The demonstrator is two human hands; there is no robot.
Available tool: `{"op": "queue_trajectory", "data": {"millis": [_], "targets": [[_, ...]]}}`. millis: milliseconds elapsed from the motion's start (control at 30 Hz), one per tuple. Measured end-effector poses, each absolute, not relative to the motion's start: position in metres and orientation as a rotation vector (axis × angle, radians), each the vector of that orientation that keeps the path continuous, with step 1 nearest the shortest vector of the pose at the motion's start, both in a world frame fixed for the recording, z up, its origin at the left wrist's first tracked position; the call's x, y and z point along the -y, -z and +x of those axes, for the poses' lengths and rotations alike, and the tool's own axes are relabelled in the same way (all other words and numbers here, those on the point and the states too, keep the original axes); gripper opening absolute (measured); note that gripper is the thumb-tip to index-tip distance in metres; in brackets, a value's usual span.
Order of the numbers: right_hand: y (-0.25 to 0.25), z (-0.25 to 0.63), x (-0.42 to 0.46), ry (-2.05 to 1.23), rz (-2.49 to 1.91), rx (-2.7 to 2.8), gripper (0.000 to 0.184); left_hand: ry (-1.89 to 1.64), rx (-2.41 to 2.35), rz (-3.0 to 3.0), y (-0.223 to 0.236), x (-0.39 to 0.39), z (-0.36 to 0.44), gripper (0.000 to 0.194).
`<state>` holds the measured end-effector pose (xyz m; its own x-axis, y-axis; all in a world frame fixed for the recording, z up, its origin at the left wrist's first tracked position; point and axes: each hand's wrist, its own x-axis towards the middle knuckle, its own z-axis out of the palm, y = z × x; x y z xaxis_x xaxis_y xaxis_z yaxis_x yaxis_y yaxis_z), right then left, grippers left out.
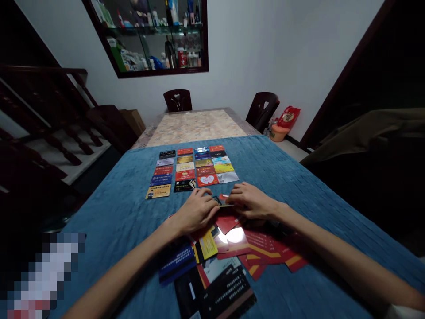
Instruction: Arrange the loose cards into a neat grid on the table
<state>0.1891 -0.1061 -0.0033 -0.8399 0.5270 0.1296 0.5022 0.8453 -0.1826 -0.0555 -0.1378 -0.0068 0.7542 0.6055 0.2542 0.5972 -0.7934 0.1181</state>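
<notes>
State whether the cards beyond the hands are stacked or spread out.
Spread out: the cards lie in four columns on the blue cloth, not in one pile.

- Blue, ribbed cloth covering (272,186): matt, rough-textured.
- Red, rectangular, plastic-looking card (232,245): smooth, glossy, bright with glare.
- Silver, rectangular, plastic-looking card (228,177): smooth, metallic sheen.
- Dark-brown, curved-topped, wooden-looking chair (169,101): smooth, faintly lustrous.
- Clear, flat glass shelf (156,30): smooth, glossy.
</notes>
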Motion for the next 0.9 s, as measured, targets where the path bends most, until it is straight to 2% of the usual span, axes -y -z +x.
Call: {"op": "queue_trajectory", "data": {"millis": [133,333,600,733,900], "targets": [[0.009,0.191,0.103,-0.193,-0.828,2.786,0.025,-0.513,-1.017,2.748,0.009,0.133,-0.058,0.024],[0.011,0.191,0.103,-0.182,-0.836,2.731,0.034,-0.567,-1.037,2.584,0.01,0.132,-0.058,0.028],[0.013,0.19,0.103,-0.263,-0.851,2.674,0.034,-0.606,-1.065,2.559,0.012,0.131,-0.057,0.03],[0.015,0.191,0.102,-0.347,-0.909,2.578,0.026,-0.714,-1.099,2.516,0.014,0.133,-0.055,0.022],[0.018,0.192,0.098,-0.395,-0.916,2.504,0.01,-0.897,-1.136,2.448,0.015,0.133,-0.054,0.021]]}}
